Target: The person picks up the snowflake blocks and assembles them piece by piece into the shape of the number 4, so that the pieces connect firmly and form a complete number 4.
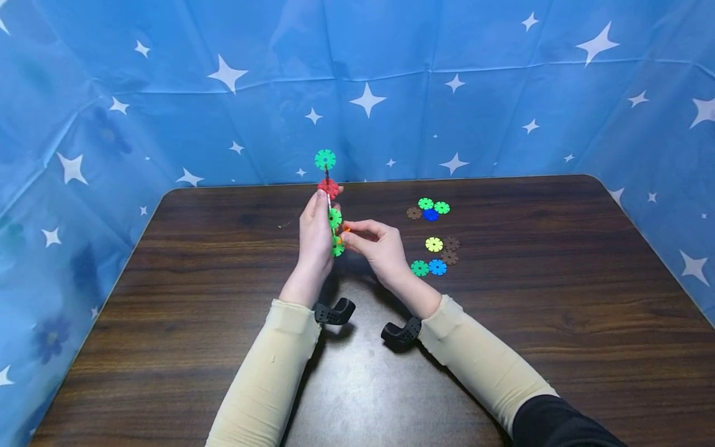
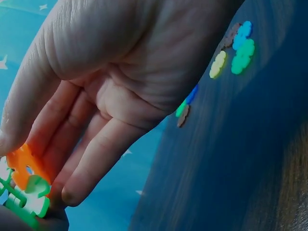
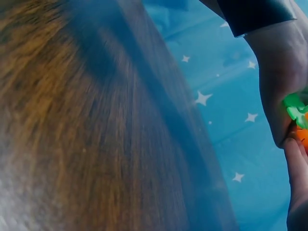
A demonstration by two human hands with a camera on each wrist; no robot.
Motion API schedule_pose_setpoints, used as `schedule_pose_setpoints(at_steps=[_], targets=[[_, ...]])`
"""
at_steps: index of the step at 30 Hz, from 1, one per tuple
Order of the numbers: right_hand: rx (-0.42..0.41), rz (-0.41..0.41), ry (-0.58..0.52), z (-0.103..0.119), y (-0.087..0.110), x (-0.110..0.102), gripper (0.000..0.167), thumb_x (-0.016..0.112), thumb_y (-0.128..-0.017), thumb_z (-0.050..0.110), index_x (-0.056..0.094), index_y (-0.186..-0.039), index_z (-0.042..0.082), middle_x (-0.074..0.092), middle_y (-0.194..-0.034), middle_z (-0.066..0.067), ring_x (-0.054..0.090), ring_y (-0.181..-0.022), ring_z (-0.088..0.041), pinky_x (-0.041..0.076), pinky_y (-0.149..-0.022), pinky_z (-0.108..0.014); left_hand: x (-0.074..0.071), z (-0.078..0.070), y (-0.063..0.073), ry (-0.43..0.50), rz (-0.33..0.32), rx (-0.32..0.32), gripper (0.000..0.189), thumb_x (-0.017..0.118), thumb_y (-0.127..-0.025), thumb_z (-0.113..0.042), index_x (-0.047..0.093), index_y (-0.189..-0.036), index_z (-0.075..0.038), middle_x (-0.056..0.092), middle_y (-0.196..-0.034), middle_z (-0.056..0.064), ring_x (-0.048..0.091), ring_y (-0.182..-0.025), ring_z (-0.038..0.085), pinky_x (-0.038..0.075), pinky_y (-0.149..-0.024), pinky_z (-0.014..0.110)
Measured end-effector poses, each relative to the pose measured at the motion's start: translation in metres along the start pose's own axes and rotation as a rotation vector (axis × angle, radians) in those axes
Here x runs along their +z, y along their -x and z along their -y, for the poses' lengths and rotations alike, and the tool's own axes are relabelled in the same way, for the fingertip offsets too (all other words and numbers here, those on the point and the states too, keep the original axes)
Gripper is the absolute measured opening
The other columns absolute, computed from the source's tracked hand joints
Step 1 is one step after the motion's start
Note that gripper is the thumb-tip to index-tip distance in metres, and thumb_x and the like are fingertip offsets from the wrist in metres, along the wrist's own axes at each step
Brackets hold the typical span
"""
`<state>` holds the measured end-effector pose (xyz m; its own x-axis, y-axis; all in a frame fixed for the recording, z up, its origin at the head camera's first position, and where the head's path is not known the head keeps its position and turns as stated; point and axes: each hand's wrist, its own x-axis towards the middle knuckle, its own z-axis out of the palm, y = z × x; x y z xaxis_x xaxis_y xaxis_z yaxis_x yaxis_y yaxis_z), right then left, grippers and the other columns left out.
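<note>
My left hand (image 1: 316, 242) grips a upright chain of slotted plastic discs over the table. At its top stands a green disc (image 1: 325, 159), with a red disc (image 1: 332, 188) below it and green discs (image 1: 335, 218) lower down. Some discs in the chain are edge-on, so their colours are hard to read. Beside the lower end, my right hand (image 1: 382, 251) pinches an orange disc (image 1: 347, 230) between thumb and forefinger. The left wrist view has orange (image 2: 21, 166) against a green disc (image 2: 36, 202); whether these are slotted together I cannot tell.
On the dark wooden table (image 1: 558, 279), right of my hands, lie several loose discs: a yellow disc (image 1: 434, 244), a blue disc (image 1: 438, 267), a green disc (image 1: 419, 268) and brown ones (image 1: 449, 257) among them. A blue star-patterned cloth (image 1: 391, 136) hangs behind the far edge.
</note>
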<state>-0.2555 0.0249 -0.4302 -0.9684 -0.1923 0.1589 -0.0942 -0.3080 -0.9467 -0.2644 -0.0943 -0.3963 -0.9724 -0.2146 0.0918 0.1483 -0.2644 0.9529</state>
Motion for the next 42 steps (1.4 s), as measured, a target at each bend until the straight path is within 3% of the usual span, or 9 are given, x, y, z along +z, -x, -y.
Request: schedule_pose_setpoints(at_steps=[8, 18, 25, 31, 38, 42], targets=[[0.014, 0.007, -0.001, -0.002, 0.0, -0.001, 0.026, 0.066, -0.087, -0.007, 0.063, -0.111, -0.016, 0.065, -0.111, -0.025, 0.069, -0.085, -0.015, 0.055, -0.078, -0.037, 0.0, 0.002, 0.0, -0.009, -0.016, -0.002, 0.045, 0.042, -0.104, -0.039, 0.064, -0.122, -0.004, 0.045, -0.071, -0.001, 0.04, -0.062, 0.012, 0.034, -0.055, 0.025], [0.018, 0.0, 0.012, -0.003, 0.0, 0.002, 0.026, 0.067, -0.087, -0.006, 0.064, -0.112, -0.014, 0.068, -0.108, -0.018, 0.068, -0.086, -0.015, 0.056, -0.079, -0.037, 0.0, 0.002, 0.0, -0.02, -0.04, 0.038, 0.047, 0.041, -0.104, -0.037, 0.063, -0.122, 0.0, 0.043, -0.069, -0.002, 0.039, -0.058, 0.01, 0.035, -0.052, 0.02], [0.036, -0.028, -0.039, -0.005, 0.001, 0.005, 0.027, 0.066, -0.087, -0.007, 0.062, -0.113, -0.016, 0.069, -0.106, -0.016, 0.068, -0.086, -0.013, 0.056, -0.078, -0.036, 0.001, 0.004, -0.001, -0.006, -0.046, 0.064, 0.046, 0.04, -0.105, -0.035, 0.062, -0.121, 0.002, 0.043, -0.069, -0.002, 0.04, -0.058, 0.01, 0.035, -0.052, 0.021], [0.048, 0.028, -0.039, 0.0, -0.002, -0.003, 0.027, 0.065, -0.088, -0.007, 0.062, -0.114, -0.015, 0.068, -0.109, -0.016, 0.068, -0.087, -0.015, 0.054, -0.081, -0.041, 0.001, 0.004, -0.002, 0.017, -0.012, 0.046, 0.044, 0.041, -0.105, -0.036, 0.064, -0.121, -0.002, 0.046, -0.075, 0.0, 0.041, -0.065, 0.011, 0.034, -0.055, 0.021], [0.058, 0.093, -0.035, 0.005, -0.006, -0.008, 0.029, 0.064, -0.093, 0.002, 0.062, -0.118, -0.011, 0.066, -0.113, -0.018, 0.067, -0.094, -0.02, 0.053, -0.084, -0.044, 0.0, 0.001, -0.002, 0.07, 0.015, 0.06, 0.044, 0.041, -0.105, -0.033, 0.06, -0.125, 0.001, 0.059, -0.096, 0.0, 0.047, -0.08, 0.011, 0.037, -0.065, 0.02], [0.083, 0.108, -0.01, 0.01, -0.009, -0.016, 0.032, 0.061, -0.096, 0.009, 0.06, -0.124, -0.008, 0.06, -0.122, -0.025, 0.065, -0.101, -0.027, 0.052, -0.086, -0.046, 0.001, -0.001, 0.0, 0.066, 0.025, 0.054, 0.046, 0.04, -0.105, -0.036, 0.059, -0.126, 0.0, 0.055, -0.09, 0.001, 0.046, -0.077, 0.012, 0.038, -0.061, 0.021]])
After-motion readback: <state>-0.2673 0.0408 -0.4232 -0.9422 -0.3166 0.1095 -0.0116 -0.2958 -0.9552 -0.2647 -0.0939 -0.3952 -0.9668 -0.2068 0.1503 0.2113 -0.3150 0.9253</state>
